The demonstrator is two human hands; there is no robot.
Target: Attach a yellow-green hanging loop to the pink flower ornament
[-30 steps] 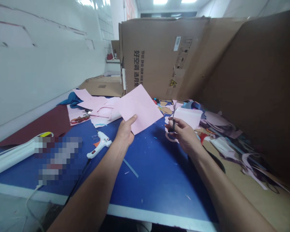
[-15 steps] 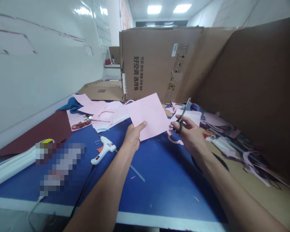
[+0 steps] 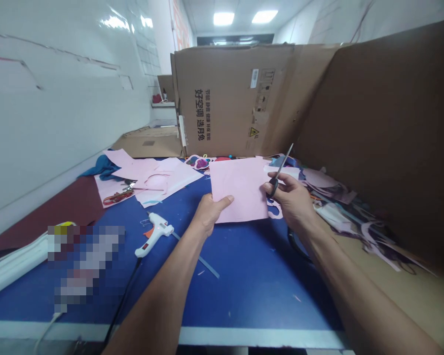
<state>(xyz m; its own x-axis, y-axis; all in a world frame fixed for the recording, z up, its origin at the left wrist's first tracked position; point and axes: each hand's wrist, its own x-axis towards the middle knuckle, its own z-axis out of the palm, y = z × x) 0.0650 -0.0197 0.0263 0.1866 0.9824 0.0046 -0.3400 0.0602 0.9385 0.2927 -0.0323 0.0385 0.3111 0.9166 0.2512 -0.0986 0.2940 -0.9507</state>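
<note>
My left hand [image 3: 208, 215] grips the lower left edge of a square sheet of pink paper [image 3: 240, 190], thumb on top. My right hand [image 3: 290, 198] is just right of the sheet and holds a pair of black-handled scissors [image 3: 279, 172], with the blades pointing up and away. The blades are off the paper, and the handles sit partly inside my fingers. A white hot glue gun [image 3: 154, 235] lies on the blue table [image 3: 244, 291] below my left hand, and its black cord runs toward the table's front edge.
Cut pink sheets [image 3: 159, 180], a blue cloth [image 3: 103, 168] and red-handled scissors [image 3: 114, 198] lie at the far left. Printed paper scraps [image 3: 336, 207] cover a tan board at right. Large cardboard sheets [image 3: 229, 98] stand behind. A dark red sheet [image 3: 68, 209] lies by the wall.
The pink sheet has turned and now lies squarer and flatter between my hands. The scissors stand more upright, and the view has shifted slightly left.
</note>
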